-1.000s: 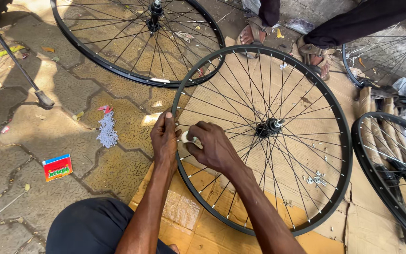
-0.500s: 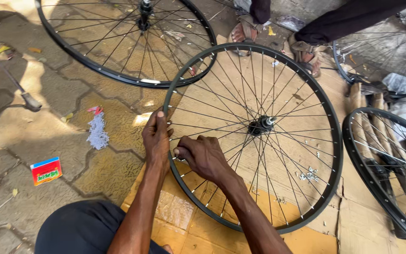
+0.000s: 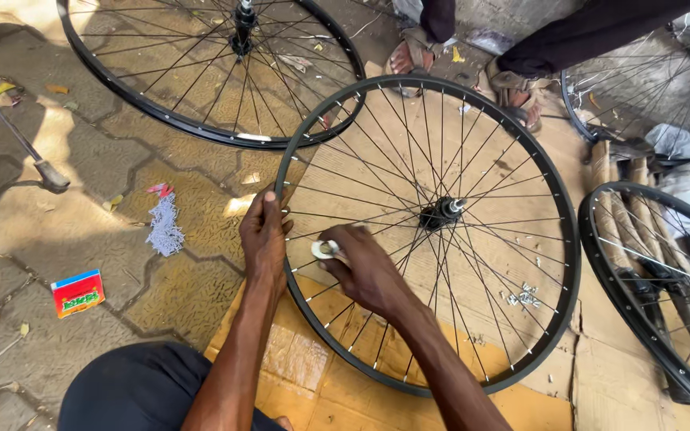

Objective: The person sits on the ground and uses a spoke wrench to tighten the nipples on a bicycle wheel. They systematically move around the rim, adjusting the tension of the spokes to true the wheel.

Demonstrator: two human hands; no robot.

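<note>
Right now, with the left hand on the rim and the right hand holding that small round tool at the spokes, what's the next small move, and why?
Probably a small turn of the round tool on the spoke it sits against. The left hand already grips the rim beside it, steadying the wheel flat on the cardboard, and the right hand pinches the tool at the spokes near the rim.

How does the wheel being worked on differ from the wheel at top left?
The near wheel lies on cardboard, gripped at its rim by the left hand; the far wheel lies on paving, untouched. The near wheel shows whole; the far wheel is cut off. Both have black rims and thin spokes.
</note>
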